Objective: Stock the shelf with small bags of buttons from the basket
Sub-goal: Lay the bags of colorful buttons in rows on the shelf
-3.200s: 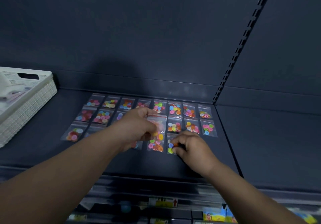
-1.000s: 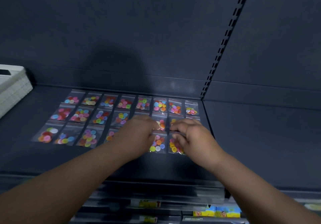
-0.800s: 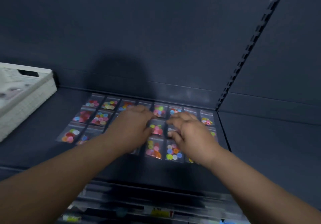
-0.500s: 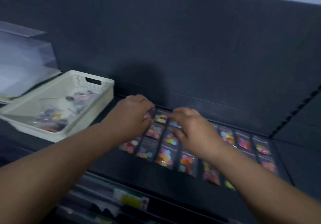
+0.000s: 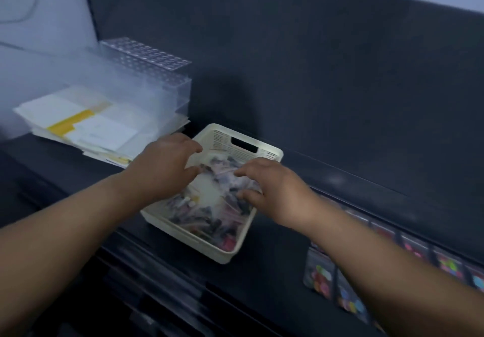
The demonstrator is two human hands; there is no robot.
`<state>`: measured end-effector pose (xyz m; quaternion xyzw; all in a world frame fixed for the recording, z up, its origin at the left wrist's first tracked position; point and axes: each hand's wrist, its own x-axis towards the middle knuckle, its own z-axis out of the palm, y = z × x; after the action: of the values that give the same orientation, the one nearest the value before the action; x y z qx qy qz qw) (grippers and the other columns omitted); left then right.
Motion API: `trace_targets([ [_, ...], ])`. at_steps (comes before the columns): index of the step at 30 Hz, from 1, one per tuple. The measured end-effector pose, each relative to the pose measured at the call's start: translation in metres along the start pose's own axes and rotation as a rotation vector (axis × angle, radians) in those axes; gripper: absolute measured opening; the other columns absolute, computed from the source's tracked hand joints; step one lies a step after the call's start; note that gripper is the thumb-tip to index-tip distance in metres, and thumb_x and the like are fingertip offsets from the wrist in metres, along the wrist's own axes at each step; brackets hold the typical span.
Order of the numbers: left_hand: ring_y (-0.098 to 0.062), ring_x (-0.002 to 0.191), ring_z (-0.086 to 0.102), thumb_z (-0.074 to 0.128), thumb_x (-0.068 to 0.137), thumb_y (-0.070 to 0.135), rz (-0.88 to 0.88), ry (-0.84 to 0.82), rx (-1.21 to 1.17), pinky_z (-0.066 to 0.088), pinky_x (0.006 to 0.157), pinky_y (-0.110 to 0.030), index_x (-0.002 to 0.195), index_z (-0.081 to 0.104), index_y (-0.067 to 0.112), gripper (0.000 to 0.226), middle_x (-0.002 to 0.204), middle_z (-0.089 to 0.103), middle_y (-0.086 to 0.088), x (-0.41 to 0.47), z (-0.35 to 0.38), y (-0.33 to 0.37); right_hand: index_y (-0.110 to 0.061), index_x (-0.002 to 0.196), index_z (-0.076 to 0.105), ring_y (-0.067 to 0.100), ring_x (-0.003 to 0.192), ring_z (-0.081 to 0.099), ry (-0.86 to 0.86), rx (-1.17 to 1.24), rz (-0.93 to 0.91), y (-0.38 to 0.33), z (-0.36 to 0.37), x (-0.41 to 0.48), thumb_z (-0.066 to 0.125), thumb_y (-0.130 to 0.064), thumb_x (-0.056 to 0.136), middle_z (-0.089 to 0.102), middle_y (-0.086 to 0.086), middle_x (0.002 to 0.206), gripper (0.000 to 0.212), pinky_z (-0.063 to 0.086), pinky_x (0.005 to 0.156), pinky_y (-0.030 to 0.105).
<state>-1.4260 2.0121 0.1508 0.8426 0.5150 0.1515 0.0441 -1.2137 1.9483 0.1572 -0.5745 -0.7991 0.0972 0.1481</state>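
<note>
A cream plastic basket (image 5: pixel 264 151) sits on the dark shelf (image 5: pixel 275 271), filled with a blurred heap of small clear bags of buttons (image 5: pixel 209 213). My left hand (image 5: pixel 165 166) hovers over the basket's left side with fingers spread and slightly bent. My right hand (image 5: pixel 272 187) hovers over its right side, fingers reaching toward the heap. Neither hand visibly holds a bag. Rows of button bags laid out on the shelf (image 5: pixel 319 276) show at the lower right, partly behind my right forearm.
A stack of papers (image 5: pixel 86 124) and a clear plastic organiser (image 5: pixel 149 75) lie left of the basket. The dark back panel (image 5: pixel 314 75) rises behind the shelf. Lower shelf edges (image 5: pixel 157 297) run along the bottom.
My view has swung left from the laid-out bags to the basket. Both hands left the rows of bags and moved over the basket.
</note>
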Motion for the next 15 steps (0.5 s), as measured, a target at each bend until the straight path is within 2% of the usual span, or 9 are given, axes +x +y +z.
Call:
trace_targets([
  [4, -0.028, 0.12, 0.047, 0.063, 0.085, 0.039, -0.05, -0.069, -0.015, 0.039, 0.099, -0.036, 0.133, 0.05, 0.016, 0.056, 0.135, 0.05, -0.008, 0.001, 0.013, -0.036, -0.024, 0.127, 0.055, 0.015, 0.116, 0.05, -0.158, -0.033, -0.003, -0.016, 0.021, 0.039, 0.067, -0.035, 0.083, 0.053, -0.004, 0.128, 0.046, 0.039, 0.096, 0.025],
  [7, -0.026, 0.121, 0.047, 0.061, 0.087, 0.038, -0.048, -0.093, -0.071, 0.039, 0.101, -0.037, 0.137, 0.047, 0.018, 0.056, 0.136, 0.05, -0.005, -0.001, 0.023, -0.049, -0.029, 0.129, 0.051, 0.01, 0.11, 0.053, -0.287, -0.019, -0.004, -0.025, 0.037, 0.06, 0.066, -0.038, 0.083, 0.053, -0.007, 0.129, 0.049, 0.04, 0.086, 0.022],
  [12, -0.021, 0.124, 0.045, 0.057, 0.089, 0.036, -0.043, -0.081, -0.148, 0.038, 0.103, -0.036, 0.139, 0.045, 0.019, 0.054, 0.137, 0.049, -0.002, 0.002, 0.031, -0.054, -0.022, 0.135, 0.043, 0.018, 0.113, 0.054, -0.372, -0.032, 0.095, -0.033, 0.063, 0.089, 0.062, -0.044, 0.084, 0.053, 0.001, 0.13, 0.059, 0.04, 0.085, 0.024],
  [15, -0.019, 0.125, 0.044, 0.056, 0.09, 0.035, -0.047, -0.083, -0.161, 0.037, 0.103, -0.034, 0.14, 0.044, 0.02, 0.053, 0.137, 0.049, -0.001, 0.003, 0.034, -0.056, -0.015, 0.121, 0.047, 0.025, 0.104, 0.057, -0.396, -0.107, 0.18, -0.03, 0.081, 0.105, 0.056, -0.046, 0.086, 0.058, 0.007, 0.116, 0.048, 0.04, 0.075, 0.028],
])
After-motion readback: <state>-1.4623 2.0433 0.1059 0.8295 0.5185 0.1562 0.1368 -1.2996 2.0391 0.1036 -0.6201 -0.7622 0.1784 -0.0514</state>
